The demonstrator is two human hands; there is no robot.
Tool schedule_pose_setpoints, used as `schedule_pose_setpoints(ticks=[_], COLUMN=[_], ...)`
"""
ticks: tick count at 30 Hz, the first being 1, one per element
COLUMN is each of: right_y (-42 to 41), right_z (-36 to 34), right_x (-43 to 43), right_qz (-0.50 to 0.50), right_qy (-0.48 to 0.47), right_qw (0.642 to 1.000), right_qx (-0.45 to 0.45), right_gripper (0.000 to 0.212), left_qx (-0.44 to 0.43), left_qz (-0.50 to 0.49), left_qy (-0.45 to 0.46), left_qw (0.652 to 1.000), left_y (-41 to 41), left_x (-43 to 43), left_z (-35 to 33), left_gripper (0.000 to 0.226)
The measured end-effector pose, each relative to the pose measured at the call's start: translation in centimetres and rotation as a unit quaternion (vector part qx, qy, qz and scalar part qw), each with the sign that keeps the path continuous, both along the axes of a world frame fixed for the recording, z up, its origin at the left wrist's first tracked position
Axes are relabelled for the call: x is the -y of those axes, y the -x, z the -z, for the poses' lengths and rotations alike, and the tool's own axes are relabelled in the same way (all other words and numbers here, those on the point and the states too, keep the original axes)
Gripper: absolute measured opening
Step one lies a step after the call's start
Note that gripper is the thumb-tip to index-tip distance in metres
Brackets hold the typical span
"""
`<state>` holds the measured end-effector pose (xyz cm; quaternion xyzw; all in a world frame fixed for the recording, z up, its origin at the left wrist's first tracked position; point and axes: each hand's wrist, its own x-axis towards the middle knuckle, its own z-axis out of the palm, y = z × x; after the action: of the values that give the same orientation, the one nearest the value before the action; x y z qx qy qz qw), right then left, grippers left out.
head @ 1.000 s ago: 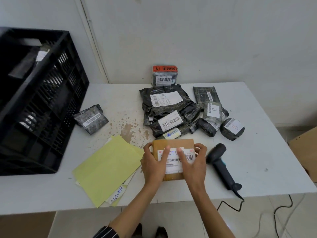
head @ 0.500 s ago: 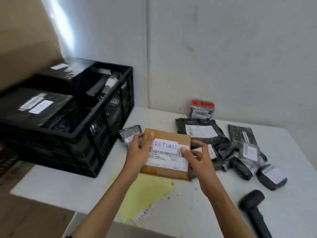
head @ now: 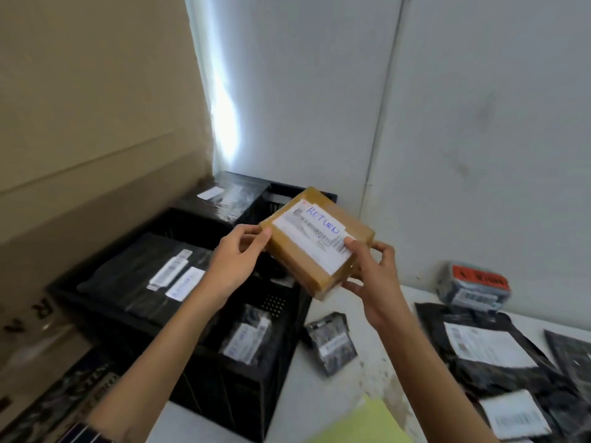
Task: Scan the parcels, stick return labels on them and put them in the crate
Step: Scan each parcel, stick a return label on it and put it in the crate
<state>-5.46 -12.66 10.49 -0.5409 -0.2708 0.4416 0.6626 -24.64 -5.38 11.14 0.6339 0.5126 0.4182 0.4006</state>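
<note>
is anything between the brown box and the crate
Nothing visible. The left hand and right hand hold the box over the open crate; black parcels lie inside, but the spot below looks free.

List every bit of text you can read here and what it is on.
"RETURN": blue handwriting on the white label of the brown box.
"R": on the cardboard carton at left; letters below it unclear.
Orange label on the small parcel: blurred.
Barcode labels on the black parcels: too blurred to read.
</note>
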Motion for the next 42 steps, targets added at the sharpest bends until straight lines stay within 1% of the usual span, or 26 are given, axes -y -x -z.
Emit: schedule_pose_setpoints(ticks=[3,5,8,10,12,16,19,22,25,27,28,30,31,34,35,36,37,39,41,42], right_y=[2.7,4.6,7.3,8.9,10.1,9.8,8.6,7.9,8.0,8.2,8.4,8.9,9.1,7.8,6.9,6.6,7.2,7.5,6.4,5.6], right_z=[-1.2,-1.6,-1.9,-1.9,-1.6,-0.9,-1.4,-1.4,-1.5,-1.8,-1.8,-1.7,-1.6,0.9,2.2,2.1,0.8,-1.1,-1.6,-1.6], right_x=[-5.7,-9.5,-15.1,-18.3,-21.3,-26.7,-29.5,-31.8,-33.4,-34.4,-34.9,-35.6,-36.0,-38.8,-40.3,-40.1,-38.5,-36.0,-34.4,-33.6], right_qz=[0.015,0.01,-0.002,-0.02,-0.025,0.036,0.028,-0.005,-0.039,-0.054,-0.052,-0.048,-0.046,-0.043,-0.036,-0.034,-0.039,-0.033,-0.03,-0.027], right_qy=[0.004,0.009,0.026,0.04,0.045,0.043,0.045,0.054,0.062,0.065,0.065,0.074,0.083,0.109,0.107,0.11,0.11,0.098,0.085,0.077], right_qw=[0.999,0.998,0.996,0.995,0.997,0.998,0.998,0.996,0.995,0.996,0.996,0.994,0.993,0.986,0.985,0.982,0.978,0.976,0.974,0.972], right_qx=[-0.039,-0.064,-0.086,-0.085,-0.061,0.007,0.032,0.072,0.062,0.043,0.037,0.058,0.074,0.115,0.133,0.152,0.175,0.194,0.206,0.222], right_gripper=[0.05,0.053,0.058,0.057,0.051,0.037,0.035,0.045,0.041,0.044,0.045,0.043,0.048,0.073,0.077,0.078,0.074,0.053,0.029,0.023], left_qx=[-0.087,-0.118,-0.105,-0.095,-0.1,-0.124,-0.142,-0.159,-0.164,-0.16,-0.161,-0.181,-0.193,-0.211,-0.216,-0.222,-0.228,-0.238,-0.239,-0.232], left_qz=[-0.028,-0.034,-0.045,-0.041,-0.025,-0.007,0.001,0.016,0.012,-0.004,-0.011,-0.015,-0.016,-0.009,-0.005,-0.003,-0.005,-0.027,-0.051,-0.056], left_qy=[-0.073,-0.097,-0.097,-0.1,-0.096,-0.066,-0.049,-0.063,-0.103,-0.121,-0.122,-0.111,-0.102,-0.082,-0.077,-0.07,-0.066,-0.073,-0.108,-0.127], left_qw=[0.993,0.988,0.989,0.99,0.99,0.99,0.989,0.985,0.981,0.98,0.979,0.977,0.976,0.974,0.973,0.972,0.972,0.968,0.964,0.963], left_y=[3.4,5.4,7.2,7.7,8.0,8.7,8.8,8.3,7.4,7.0,6.9,6.9,6.9,6.8,6.7,6.6,6.4,5.9,5.0,4.3], left_x=[-5.8,-9.2,-13.2,-15.2,-16.9,-20.2,-22.2,-23.5,-24.3,-24.9,-25.3,-26.1,-26.4,-26.7,-26.8,-26.7,-26.7,-26.5,-25.9,-25.4], left_z=[0.4,0.9,1.2,1.0,0.6,0.1,0.0,-0.2,-0.7,-1.3,-1.5,-1.5,-1.3,-0.8,-0.9,-1.0,-1.3,-2.0,-2.8,-3.3], left_gripper=[0.035,0.037,0.04,0.045,0.053,0.066,0.069,0.061,0.055,0.055,0.055,0.053,0.054,0.057,0.058,0.059,0.059,0.057,0.05,0.045])
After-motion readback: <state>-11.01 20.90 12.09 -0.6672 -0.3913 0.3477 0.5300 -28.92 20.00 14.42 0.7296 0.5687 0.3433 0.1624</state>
